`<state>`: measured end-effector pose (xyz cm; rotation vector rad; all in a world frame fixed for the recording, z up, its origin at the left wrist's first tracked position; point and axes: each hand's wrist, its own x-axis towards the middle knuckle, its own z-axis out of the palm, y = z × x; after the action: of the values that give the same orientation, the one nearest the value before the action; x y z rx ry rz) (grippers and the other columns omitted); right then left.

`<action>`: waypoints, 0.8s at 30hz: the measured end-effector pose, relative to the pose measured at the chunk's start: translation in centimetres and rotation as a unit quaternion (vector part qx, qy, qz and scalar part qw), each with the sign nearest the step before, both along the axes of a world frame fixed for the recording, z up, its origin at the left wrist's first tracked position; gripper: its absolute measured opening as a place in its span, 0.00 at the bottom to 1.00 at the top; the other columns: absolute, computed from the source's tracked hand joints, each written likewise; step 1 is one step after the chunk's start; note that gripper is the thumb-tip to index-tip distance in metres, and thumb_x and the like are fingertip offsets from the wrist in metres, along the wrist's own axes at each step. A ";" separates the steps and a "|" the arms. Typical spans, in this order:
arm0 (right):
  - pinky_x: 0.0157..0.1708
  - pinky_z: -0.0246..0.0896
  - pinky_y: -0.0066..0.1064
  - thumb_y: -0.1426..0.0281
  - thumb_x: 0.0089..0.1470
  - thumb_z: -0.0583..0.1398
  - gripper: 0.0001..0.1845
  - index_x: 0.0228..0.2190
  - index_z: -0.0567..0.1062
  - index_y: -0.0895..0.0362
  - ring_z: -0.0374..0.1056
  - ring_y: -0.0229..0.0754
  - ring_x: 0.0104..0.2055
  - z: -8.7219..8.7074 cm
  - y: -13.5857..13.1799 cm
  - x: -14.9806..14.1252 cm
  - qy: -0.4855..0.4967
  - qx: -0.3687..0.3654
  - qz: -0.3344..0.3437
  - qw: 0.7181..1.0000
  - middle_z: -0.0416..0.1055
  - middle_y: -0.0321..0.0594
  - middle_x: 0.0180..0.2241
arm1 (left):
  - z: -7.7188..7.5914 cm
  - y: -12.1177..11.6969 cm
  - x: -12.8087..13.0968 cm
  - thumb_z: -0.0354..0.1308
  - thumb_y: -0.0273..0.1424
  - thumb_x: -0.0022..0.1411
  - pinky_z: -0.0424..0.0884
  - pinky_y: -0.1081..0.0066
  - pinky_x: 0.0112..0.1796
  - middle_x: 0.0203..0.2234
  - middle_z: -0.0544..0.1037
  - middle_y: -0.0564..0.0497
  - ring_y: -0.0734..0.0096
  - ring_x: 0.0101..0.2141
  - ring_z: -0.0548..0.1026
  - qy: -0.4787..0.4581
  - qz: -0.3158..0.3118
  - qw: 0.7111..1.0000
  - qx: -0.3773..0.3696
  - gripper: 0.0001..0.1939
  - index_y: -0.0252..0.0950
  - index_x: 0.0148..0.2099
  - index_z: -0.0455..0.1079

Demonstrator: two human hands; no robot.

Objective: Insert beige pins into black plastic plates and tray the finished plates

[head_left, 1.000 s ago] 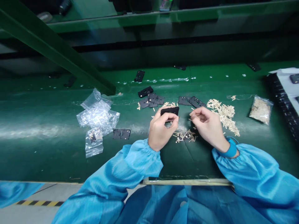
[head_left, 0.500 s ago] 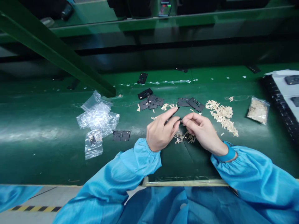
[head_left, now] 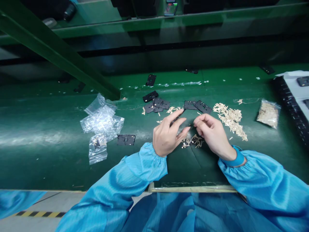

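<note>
My left hand (head_left: pixel 166 133) grips a black plastic plate (head_left: pixel 178 116), mostly hidden behind its fingers and seen nearly edge-on; the thumb stands away from it. Just to the right, my right hand (head_left: pixel 210 130) is pinched closed at the fingertips. A tiny dark bit shows at those tips, too small to name. Beneath the hands lies a small heap of beige and black strips (head_left: pixel 196 141). A larger pile of beige pieces (head_left: pixel 231 119) spreads beyond my right hand. Behind the hands, flat black plates (head_left: pixel 161 103) overlap in a group, with a pair of black plates (head_left: pixel 203 107) farther right.
Clear plastic bags (head_left: pixel 102 119) are heaped on the left, near a single black plate (head_left: pixel 126 140). A filled zip bag (head_left: pixel 268 113) lies on the right, before a black-edged tray (head_left: pixel 288 100). A green post (head_left: pixel 72 61) slants across the left of the green bench.
My right hand came in to meet the left hand, then drew slightly back. The black plate turned from showing its face to nearly edge-on, and my left thumb spread away.
</note>
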<state>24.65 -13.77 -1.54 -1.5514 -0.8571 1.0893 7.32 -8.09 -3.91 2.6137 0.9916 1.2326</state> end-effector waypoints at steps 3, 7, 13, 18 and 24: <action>0.20 0.47 0.27 0.58 0.55 0.64 0.15 0.27 0.71 0.56 0.53 0.32 0.20 0.1 -0.1 -0.1 -0.043 -0.016 0.014 0.999 0.60 0.28 0.17 | -0.1 0.1 0.0 0.65 0.31 0.65 0.77 0.70 0.50 0.54 0.80 0.43 0.64 0.50 0.81 -0.006 0.012 0.999 0.034 0.13 0.38 0.52 0.75; 0.19 0.47 0.27 0.57 0.56 0.64 0.16 0.29 0.73 0.57 0.53 0.32 0.20 -0.1 -0.3 -0.4 -0.044 -0.027 0.067 0.996 0.61 0.29 0.18 | -0.1 0.0 0.1 0.64 0.30 0.65 0.77 0.70 0.49 0.53 0.81 0.43 0.64 0.49 0.82 -0.003 -0.002 0.997 0.071 0.13 0.38 0.52 0.74; 0.20 0.49 0.26 0.62 0.55 0.63 0.11 0.28 0.72 0.56 0.55 0.32 0.19 -0.4 -0.2 -0.4 -0.023 0.001 0.058 0.998 0.61 0.28 0.17 | 0.1 -0.3 0.1 0.64 0.32 0.66 0.77 0.69 0.48 0.53 0.81 0.42 0.64 0.49 0.82 0.010 -0.023 0.997 0.068 0.14 0.37 0.53 0.73; 0.20 0.50 0.26 0.65 0.53 0.63 0.08 0.28 0.72 0.56 0.56 0.32 0.20 -0.2 0.1 0.5 -0.037 0.022 0.040 0.998 0.63 0.29 0.18 | 0.1 -0.3 0.1 0.65 0.40 0.66 0.78 0.69 0.49 0.55 0.80 0.42 0.61 0.52 0.81 0.008 -0.014 1.000 0.017 0.17 0.38 0.53 0.74; 0.20 0.49 0.27 0.63 0.54 0.64 0.10 0.27 0.73 0.57 0.56 0.32 0.20 0.1 0.0 1.0 -0.067 -0.003 0.038 0.997 0.63 0.30 0.18 | -0.1 -0.2 0.1 0.63 0.33 0.67 0.78 0.68 0.50 0.55 0.80 0.43 0.62 0.52 0.81 0.006 0.002 1.000 0.026 0.14 0.39 0.53 0.74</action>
<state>25.67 -13.73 -1.46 -1.6225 -1.0104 1.0514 7.46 -8.26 -3.96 2.6613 0.9805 1.2624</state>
